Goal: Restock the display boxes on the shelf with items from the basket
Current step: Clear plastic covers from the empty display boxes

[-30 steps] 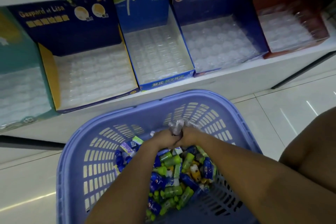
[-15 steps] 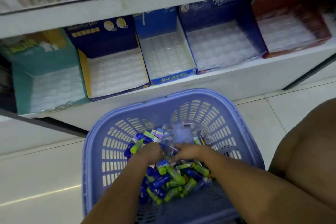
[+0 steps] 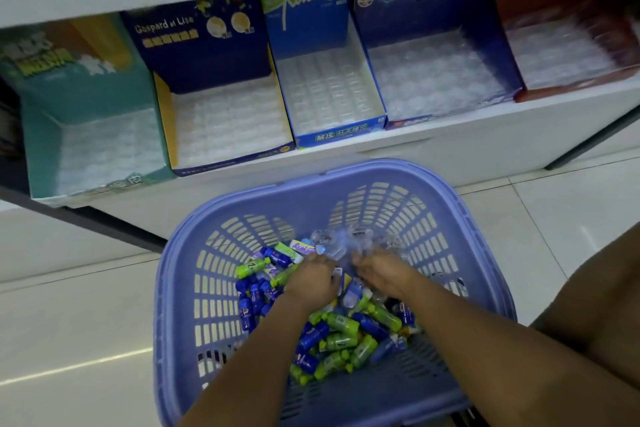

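Lilac basket (image 3: 346, 168): green and blue miniature bottles (image 3: 341, 322). Left hand (image 3: 313, 279), right hand (image 3: 381, 270) among them. Either grip unreadable, fingers blurred.

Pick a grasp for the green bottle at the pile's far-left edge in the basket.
Pinch the green bottle across its labelled middle, coming from above: it lies on its side on top, with both long sides exposed, and the basket wall crowds a left approach.
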Available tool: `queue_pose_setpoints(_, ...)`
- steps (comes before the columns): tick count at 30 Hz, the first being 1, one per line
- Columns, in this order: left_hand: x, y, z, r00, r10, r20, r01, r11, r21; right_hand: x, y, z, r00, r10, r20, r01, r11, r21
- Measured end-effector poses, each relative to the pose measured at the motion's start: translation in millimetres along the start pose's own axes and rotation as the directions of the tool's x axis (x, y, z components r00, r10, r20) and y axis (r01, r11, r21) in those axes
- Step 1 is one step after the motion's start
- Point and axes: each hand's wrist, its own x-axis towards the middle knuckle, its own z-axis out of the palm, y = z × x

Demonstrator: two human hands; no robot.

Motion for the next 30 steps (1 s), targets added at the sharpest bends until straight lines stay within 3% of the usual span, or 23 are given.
queue_pose_setpoints(2, 4.4, -0.1, 4.0, 1.000, -0.025, -0.018, 0.025, 1.000, -0.003, 0.1, -10.5, -5.5, 0.998, -0.049, -0.025, 0.049, 0.999, -0.013)
queue_pose_setpoints(3, 7.4, -0.4, 4.2, 0.999, -0.041, -0.014, 0.041, 0.999, -0.001, -2.3, -16.1, -5.9, 0.997, -0.052, -0.052, 0.043, 0.984, -0.175)
queue_pose_setpoints(4, 10.8, 0.2, 3.5, 0.999, -0.053, -0.001, 0.053, 0.999, 0.011, -4.1, -18.8, -5.5, 0.990, -0.063, -0.122, 0.002, 0.896, -0.445)
queue_pose_setpoints(5, 14.1, 1.2, 2.8, 0.998, -0.059, 0.006, 0.059, 0.998, 0.029, -4.0, -16.9, -6.6, 0.976, -0.127, -0.175, -0.041, 0.688, -0.724)
queue_pose_setpoints(7, 21.4, 6.1, 2.9, 0.998, -0.056, -0.003, 0.056, 0.996, 0.069, -5.8, -6.1, -3.1, 0.947, -0.224, -0.229, -0.160, 0.286, -0.945)
queue_pose_setpoints(9, 25.6, 12.0, 6.0, 0.999, -0.040, 0.012, 0.039, 0.997, 0.071, -7.7, 14.3, 2.0, 0.957, -0.155, -0.246, -0.234, 0.091, -0.968)
queue_pose_setpoints(10, 27.3, 14.0, 8.9, 0.999, -0.017, 0.040, 0.016, 0.999, 0.042, -7.1, 25.0, 1.9, 0.952, -0.141, -0.273, -0.267, 0.062, -0.962)
queue_pose_setpoints(14, 29.2, 12.3, 16.3, 0.986, 0.034, 0.163, -0.010, 0.989, -0.147, -11.9, 43.3, -0.7, 0.921, -0.174, -0.347, -0.321, 0.162, -0.933)
queue_pose_setpoints(17, 29.3, 10.1, 21.7, 0.990, 0.031, 0.136, -0.010, 0.989, -0.148, -14.6, 45.3, -3.9, 0.929, -0.131, -0.346, -0.317, 0.202, -0.927)
queue_pose_setpoints(20, 36.5, 12.8, 24.4, 0.997, 0.006, 0.072, 0.010, 0.975, -0.223, -16.8, 37.4, -6.3, 0.882, -0.295, -0.368, -0.283, 0.293, -0.913)
queue_pose_setpoints(23, 48.6, 22.5, 27.7, 0.998, -0.028, 0.049, 0.042, 0.944, -0.326, -14.1, 29.9, -6.5, 0.836, -0.478, -0.271, -0.190, 0.212, -0.959)
queue_pose_setpoints(30, 59.4, 32.8, 37.1, 0.998, 0.036, 0.058, -0.013, 0.934, -0.357, -14.0, 20.7, -10.0, 0.798, -0.571, -0.194, -0.128, 0.153, -0.980)
